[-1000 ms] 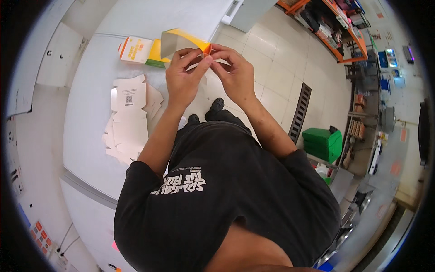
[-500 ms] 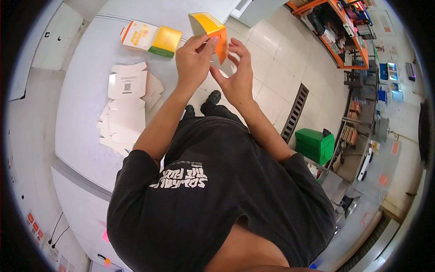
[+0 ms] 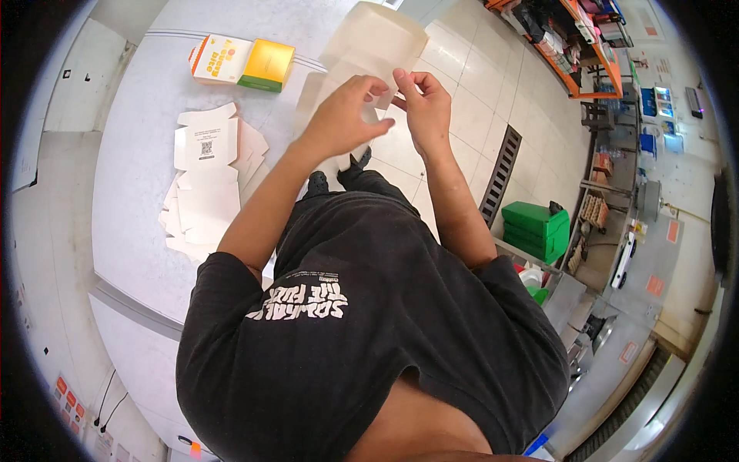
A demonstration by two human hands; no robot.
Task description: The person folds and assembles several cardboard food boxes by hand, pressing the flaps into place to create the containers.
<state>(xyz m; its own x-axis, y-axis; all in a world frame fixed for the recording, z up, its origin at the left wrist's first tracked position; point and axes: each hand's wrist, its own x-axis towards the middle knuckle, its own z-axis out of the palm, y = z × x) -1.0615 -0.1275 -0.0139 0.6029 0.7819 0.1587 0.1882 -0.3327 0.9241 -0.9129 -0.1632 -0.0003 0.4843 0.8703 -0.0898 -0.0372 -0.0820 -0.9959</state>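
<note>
A pale, opened-out cardboard carton (image 3: 377, 37) hangs in front of me past the table edge, its plain inner face toward me. My right hand (image 3: 428, 112) pinches the carton's right edge between thumb and fingers. In front of the carton, my left hand (image 3: 342, 117) is open, its fingers curved and the thumb apart from them. Part of the carton's lower portion is hidden behind my left hand. On the white table (image 3: 142, 169) to the left lie a stack of flat white carton blanks (image 3: 209, 192) and folded yellow, green and white boxes (image 3: 265, 65).
At the right, a green bin (image 3: 536, 231) stands on the tiled floor near a dark drain grate (image 3: 500, 169). An orange shelf (image 3: 608, 73) holds goods at the far right. A metal counter (image 3: 654, 254) runs along the right side.
The yellow-orange carton between my hands has been opened out, and its pale inside now faces me. My left hand has let go; my right hand has moved right. The view has shifted slightly.
</note>
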